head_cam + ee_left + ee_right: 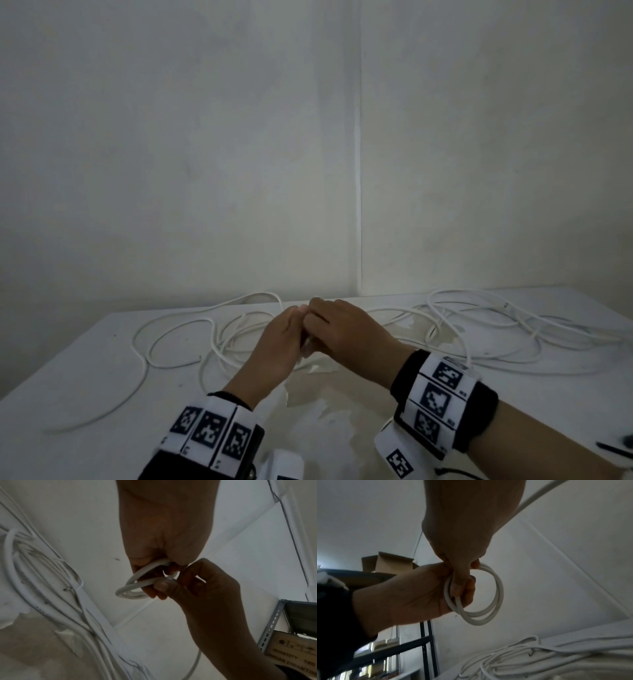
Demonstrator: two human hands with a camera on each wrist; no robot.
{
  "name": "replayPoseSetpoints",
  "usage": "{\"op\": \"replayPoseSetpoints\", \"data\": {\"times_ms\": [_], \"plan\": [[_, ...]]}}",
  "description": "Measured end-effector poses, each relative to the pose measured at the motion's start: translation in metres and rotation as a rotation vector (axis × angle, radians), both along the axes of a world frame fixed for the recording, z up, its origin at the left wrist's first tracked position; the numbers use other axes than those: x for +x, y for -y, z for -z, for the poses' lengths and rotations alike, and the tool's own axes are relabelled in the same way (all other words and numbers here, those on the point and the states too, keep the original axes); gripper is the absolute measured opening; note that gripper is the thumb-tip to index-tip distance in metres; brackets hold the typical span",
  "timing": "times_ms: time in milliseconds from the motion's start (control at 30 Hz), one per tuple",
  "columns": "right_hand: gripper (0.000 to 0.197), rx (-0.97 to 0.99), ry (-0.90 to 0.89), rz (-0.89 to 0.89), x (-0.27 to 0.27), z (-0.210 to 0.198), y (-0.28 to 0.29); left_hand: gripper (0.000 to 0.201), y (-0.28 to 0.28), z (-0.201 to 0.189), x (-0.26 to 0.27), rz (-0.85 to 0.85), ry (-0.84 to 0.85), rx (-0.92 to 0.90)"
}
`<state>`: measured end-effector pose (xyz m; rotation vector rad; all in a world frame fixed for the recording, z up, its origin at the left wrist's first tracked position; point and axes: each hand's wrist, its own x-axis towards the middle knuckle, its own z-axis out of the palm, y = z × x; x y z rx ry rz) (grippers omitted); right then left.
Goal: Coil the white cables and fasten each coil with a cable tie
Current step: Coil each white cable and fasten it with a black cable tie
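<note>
A small coil of white cable (pixel 489 596) of about two loops hangs above the white table (pixel 85 359), held by both hands. My left hand (pixel 294 323) grips one side of the coil (pixel 133 588) with curled fingers. My right hand (pixel 318 318) pinches the same side, its thumb (pixel 164 586) pressed on the loops. In the right wrist view the right hand (pixel 462 580) comes from above and the left hand (pixel 419 596) from the left. From the head the hands hide nearly all of the coil. No cable tie shows.
Loose white cables sprawl over the table on the left (pixel 171 339) and on the right (pixel 479 318), against the back wall. The tabletop's surface is peeled (pixel 325 404) near me. A metal shelf rack (pixel 274 622) and a cardboard box (pixel 390 562) stand beside the table.
</note>
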<state>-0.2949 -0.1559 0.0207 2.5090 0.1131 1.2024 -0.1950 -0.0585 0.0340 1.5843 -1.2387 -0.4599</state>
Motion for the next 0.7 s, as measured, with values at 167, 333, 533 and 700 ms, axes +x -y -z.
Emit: {"op": "replayPoseSetpoints", "data": {"times_ms": [167, 333, 533, 700], "plan": [[0.023, 0.356, -0.015, -0.114, -0.007, -0.011, 0.001, 0.040, -0.003, -0.005, -0.005, 0.021, -0.086, 0.048], [0.029, 0.407, 0.044, -0.070, -0.020, -0.023, 0.020, 0.034, -0.009, -0.009, -0.006, 0.054, -0.223, 0.065], [0.038, 0.471, 0.007, 0.112, -0.029, -0.027, 0.015, 0.041, -0.010, -0.011, -0.008, 0.140, -0.280, 0.142], [0.021, 0.931, -0.186, 0.051, -0.026, -0.039, 0.008, 0.043, -0.015, -0.021, -0.008, 0.178, -0.427, 0.089]]}}
